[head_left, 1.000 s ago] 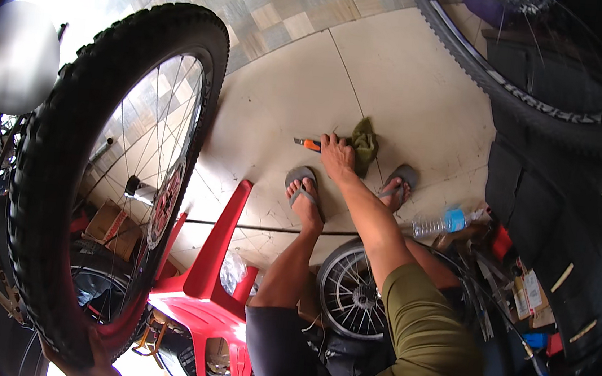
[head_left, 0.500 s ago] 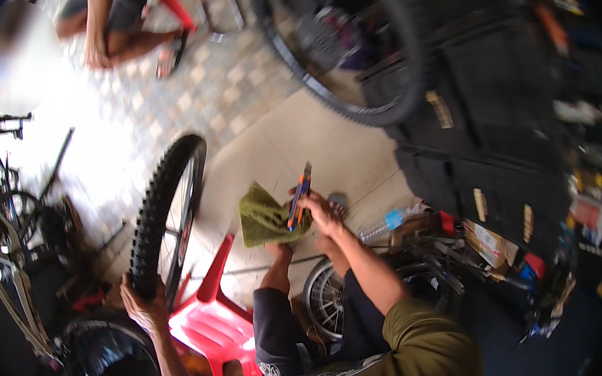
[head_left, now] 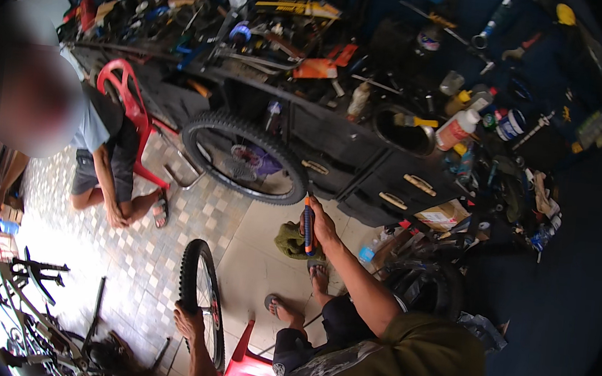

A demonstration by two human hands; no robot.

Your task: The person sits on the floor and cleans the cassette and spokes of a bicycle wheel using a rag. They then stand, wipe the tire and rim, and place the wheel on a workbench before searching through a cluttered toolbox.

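My left hand is closed on the knobbly black tyre of a bicycle wheel, which stands upright on the floor beside the red plastic chair. Ahead of my body, my right hand is wrapped round a slim blue-and-orange hand tool held upright; its exact kind is unclear. An olive-green cloth hangs below the same hand, bunched against the tool. The fingers' hold on the cloth is partly hidden.
Another bicycle wheel leans by the black cabinet. Tools, bottles and a brush crowd the bench top. A person sits at the left on a red chair. Bicycle frames stand at lower left.
My view has swung up and to the right, bringing the bench into sight. Both hands keep their holds, on the wheel and on the tool with the cloth.
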